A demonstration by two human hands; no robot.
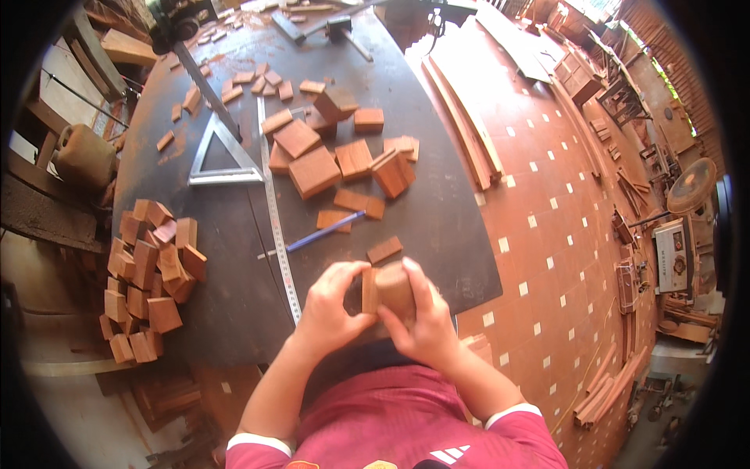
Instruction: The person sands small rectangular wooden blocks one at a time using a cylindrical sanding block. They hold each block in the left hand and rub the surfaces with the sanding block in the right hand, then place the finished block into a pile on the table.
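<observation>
Close to my body, at the table's near edge, both hands hold wooden pieces against each other. My left hand [337, 306] is closed on a thin wooden block [369, 291], its thumb and fingers at the block's edges. A thicker, lighter wooden block [395, 288] sits in my right hand [420, 316], fingers over its far side and thumb on the near side. The two blocks appear to touch. Just beyond them lies a small flat wooden block [384, 249]. A blue pen [326, 231] rests slantwise past my left hand, beside a long steel ruler [273, 215].
A pile of wooden blocks [314, 170] lies mid-table, another heap [145, 273] at the left edge. A metal triangle square [223, 160] lies near the bandsaw-like blade [205, 90]. Small offcuts [248, 78] are scattered farther back. Long boards [461, 117] lie right of the table [211, 313].
</observation>
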